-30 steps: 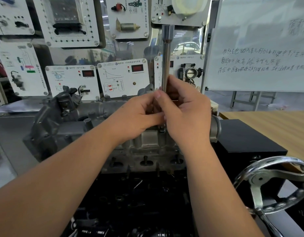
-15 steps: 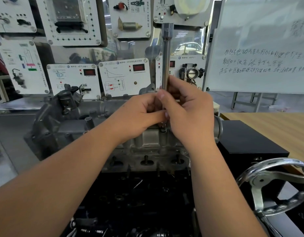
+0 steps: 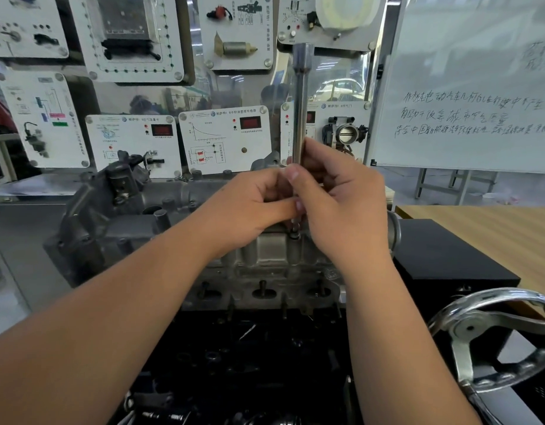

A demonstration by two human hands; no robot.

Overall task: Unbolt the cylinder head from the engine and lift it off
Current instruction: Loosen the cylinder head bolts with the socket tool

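Steel extension bar (image 3: 301, 111), both hands gripping

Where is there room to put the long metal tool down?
The wooden tabletop right of the engine shows bare, and so does the black box top beside it. Around the cylinder head, both hands and the handwheel crowd things.

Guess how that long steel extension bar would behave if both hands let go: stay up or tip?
Likely tips: the extension bar stands tall and thin on the cylinder head, with a wider top. Looks rigid polished metal, probably slick. Left hand and right hand both pinch it low.
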